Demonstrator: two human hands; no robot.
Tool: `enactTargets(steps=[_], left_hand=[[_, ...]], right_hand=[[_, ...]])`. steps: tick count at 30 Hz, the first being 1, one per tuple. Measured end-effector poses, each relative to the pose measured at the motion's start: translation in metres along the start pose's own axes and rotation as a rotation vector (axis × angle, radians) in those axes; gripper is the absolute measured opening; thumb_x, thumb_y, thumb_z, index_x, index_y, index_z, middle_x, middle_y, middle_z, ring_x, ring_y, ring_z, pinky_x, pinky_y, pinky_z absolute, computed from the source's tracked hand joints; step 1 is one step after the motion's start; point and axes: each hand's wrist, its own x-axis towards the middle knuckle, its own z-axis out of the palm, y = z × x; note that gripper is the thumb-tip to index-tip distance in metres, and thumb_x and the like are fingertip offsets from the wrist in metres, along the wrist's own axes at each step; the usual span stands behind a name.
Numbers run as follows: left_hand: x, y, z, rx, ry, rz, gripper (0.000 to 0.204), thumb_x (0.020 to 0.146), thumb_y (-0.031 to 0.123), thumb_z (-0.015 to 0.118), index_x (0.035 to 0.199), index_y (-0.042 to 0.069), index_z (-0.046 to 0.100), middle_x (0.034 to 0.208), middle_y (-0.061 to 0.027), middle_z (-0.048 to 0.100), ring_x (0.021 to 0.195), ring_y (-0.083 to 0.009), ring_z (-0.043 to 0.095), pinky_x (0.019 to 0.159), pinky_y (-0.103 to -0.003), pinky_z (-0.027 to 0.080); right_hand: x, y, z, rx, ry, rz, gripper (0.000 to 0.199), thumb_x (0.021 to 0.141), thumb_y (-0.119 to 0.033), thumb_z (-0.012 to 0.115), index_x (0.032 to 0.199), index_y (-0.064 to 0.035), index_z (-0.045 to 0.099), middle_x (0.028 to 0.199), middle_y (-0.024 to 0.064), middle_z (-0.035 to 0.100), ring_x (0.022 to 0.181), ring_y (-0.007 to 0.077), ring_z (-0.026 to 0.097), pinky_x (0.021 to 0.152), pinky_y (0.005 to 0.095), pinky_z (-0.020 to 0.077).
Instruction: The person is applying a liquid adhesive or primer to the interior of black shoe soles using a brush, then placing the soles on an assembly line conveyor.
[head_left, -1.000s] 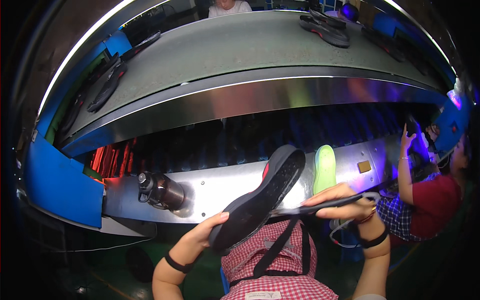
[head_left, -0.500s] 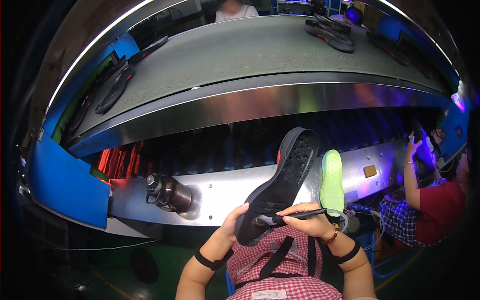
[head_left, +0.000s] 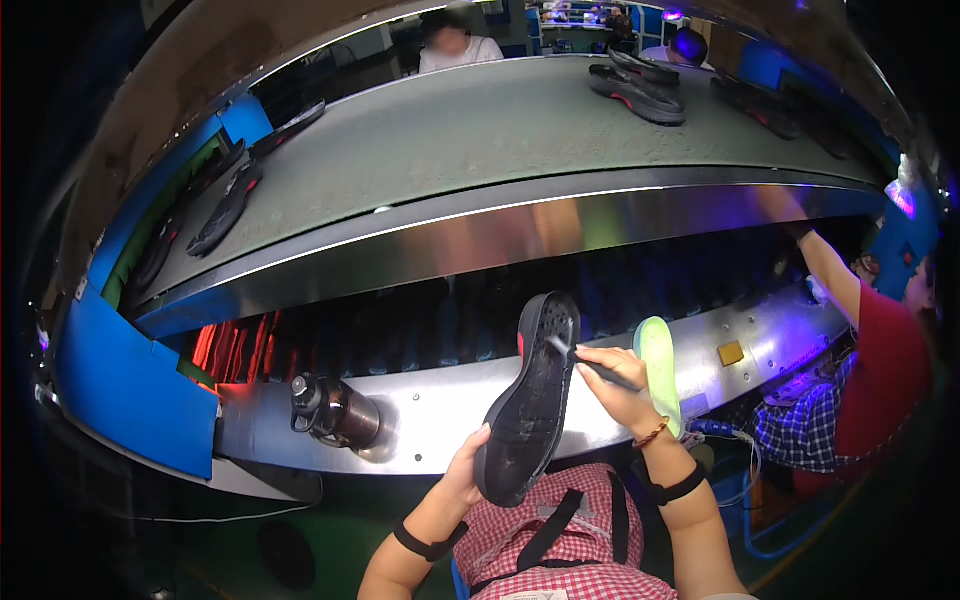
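My left hand grips the heel end of a black shoe sole, its thumb on the rim. The sole is tilted with its hollow inner side up and its toe pointing away; a red patch shows on its left edge. My right hand is closed around a black-handled brush. The brush's pale tip touches the inside of the sole near the toe, among small round hollows. A shiny wet-looking film lies over part of the inner face. Just beyond my right hand, a light green sole-shaped piece lies on the metal ledge.
A dark bottle stands on the metal ledge at left. A small yellow-brown block lies at right. Beyond runs a conveyor belt carrying several black soles. A co-worker in a red top sits at right, arm extended.
My right hand has moved the brush from the sole's heel up to its toe. The sole is turned slightly more upright. The co-worker's arm now reaches toward the belt.
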Motion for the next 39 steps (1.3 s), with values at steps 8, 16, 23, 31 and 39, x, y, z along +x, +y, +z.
enactTargets(steps=[8, 16, 23, 31, 39], left_hand=[[0.001, -0.008, -0.013, -0.054, -0.063, -0.047, 0.047, 0.095, 0.029, 0.048, 0.129, -0.003, 0.045, 0.121, -0.0202, 0.059, 0.104, -0.0281, 0.063, 0.09, -0.041, 0.053], [-0.007, -0.005, -0.028, -0.022, 0.021, -0.037, 0.048, 0.095, 0.031, 0.046, 0.129, -0.003, 0.045, 0.123, -0.0202, 0.058, 0.107, -0.0282, 0.062, 0.093, -0.041, 0.052], [-0.01, 0.009, -0.053, -0.064, 0.01, -0.015, 0.05, 0.095, 0.034, 0.045, 0.129, -0.002, 0.046, 0.122, -0.0197, 0.058, 0.105, -0.0277, 0.063, 0.091, -0.04, 0.053], [-0.017, 0.012, -0.035, 0.149, 0.149, 0.031, 0.058, 0.093, 0.04, 0.045, 0.134, 0.0, 0.044, 0.128, -0.0198, 0.055, 0.112, -0.0308, 0.058, 0.097, -0.046, 0.046], [-0.008, 0.005, -0.03, 0.121, 0.04, 0.005, 0.065, 0.09, 0.045, 0.048, 0.139, 0.003, 0.039, 0.134, -0.0211, 0.049, 0.117, -0.0376, 0.054, 0.099, -0.06, 0.04]], right_hand=[[-0.029, -0.015, 0.039, -0.209, -0.028, -0.112, 0.04, 0.075, -0.022, 0.074, 0.103, 0.0048, 0.064, 0.108, 0.0212, 0.065, 0.09, 0.0306, 0.063, 0.078, 0.0382, 0.0463], [-0.059, -0.044, 0.039, -0.05, -0.135, -0.134, 0.034, 0.075, -0.012, 0.067, 0.102, 0.0075, 0.063, 0.102, 0.0258, 0.065, 0.079, 0.0336, 0.064, 0.077, 0.0382, 0.0501], [-0.096, -0.084, 0.032, 0.163, -0.256, -0.215, 0.027, 0.073, -0.01, 0.067, 0.097, 0.0047, 0.065, 0.098, 0.0212, 0.067, 0.076, 0.0292, 0.065, 0.071, 0.0358, 0.0518], [-0.083, -0.08, -0.003, 0.592, -0.404, 0.149, 0.024, 0.087, -0.007, 0.051, 0.099, 0.0052, 0.068, 0.096, 0.0167, 0.07, 0.083, 0.0228, 0.068, 0.078, 0.0312, 0.0522], [-0.063, -0.054, 0.002, 0.479, -0.022, 0.382, 0.032, 0.095, -0.015, 0.046, 0.101, 0.0084, 0.066, 0.094, 0.0177, 0.07, 0.089, 0.0202, 0.067, 0.08, 0.0302, 0.0509]])
